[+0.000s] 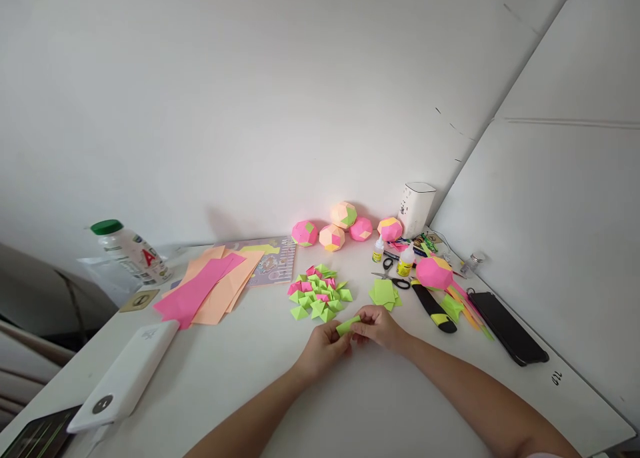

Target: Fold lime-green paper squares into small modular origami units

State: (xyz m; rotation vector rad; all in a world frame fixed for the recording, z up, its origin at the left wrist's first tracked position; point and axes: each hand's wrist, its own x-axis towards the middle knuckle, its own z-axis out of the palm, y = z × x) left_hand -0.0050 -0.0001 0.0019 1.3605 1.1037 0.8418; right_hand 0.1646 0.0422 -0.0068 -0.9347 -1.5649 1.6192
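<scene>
Your left hand (320, 349) and right hand (384, 327) pinch the green paper (348, 325) in their fingers, over the counter (225, 358), nearer you than the folded pile (317, 293). It's likely light and easily creased, so hold its ends; its folds are unclear.

Lime-green paper pc (349, 325); small, narrow, approx. rectangular; held at slight slant, R end higher in view

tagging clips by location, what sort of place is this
Probably a desk used for paper craft, against a wall: faceted paper balls stand at the back, folded paper pieces lie heaped, and scissors lie nearby.
</scene>
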